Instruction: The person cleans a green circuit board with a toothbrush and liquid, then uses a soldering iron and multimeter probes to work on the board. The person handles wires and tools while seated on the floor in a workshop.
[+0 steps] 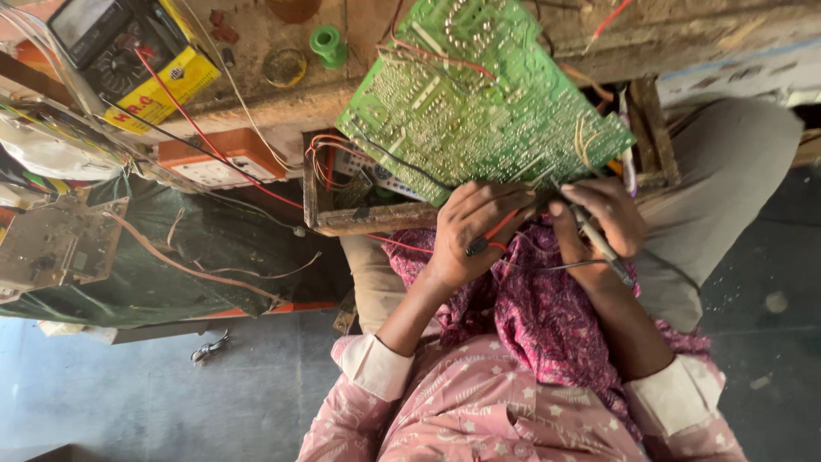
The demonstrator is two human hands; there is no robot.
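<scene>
Your picture is bright with soft daylight, and nothing glares. Just past your fingers point(479, 205) the green board point(479, 103) looks sharp and clear. Below your fingers the floor point(171, 393) is dimmer and bluish. Far to the side, the edges bend and blur a little.

The person sits with a large green printed circuit board point(479, 103), solder side up, tilted against the edge of the worn wooden desk point(256, 103). The left hand point(469, 231) steadies the board's lower edge, fingers curled over a red-tipped probe point(496, 233). The right hand point(599, 218) pinches a slim grey pen-shaped tool point(603, 248) in a closed grip, its tip at the board's lower edge. On the desk sit a yellow-cased multimeter point(128, 51), a small green spool point(327, 44) and an orange-and-white box point(222, 158). A magenta patterned cloth point(539, 316) covers the lap.
</scene>
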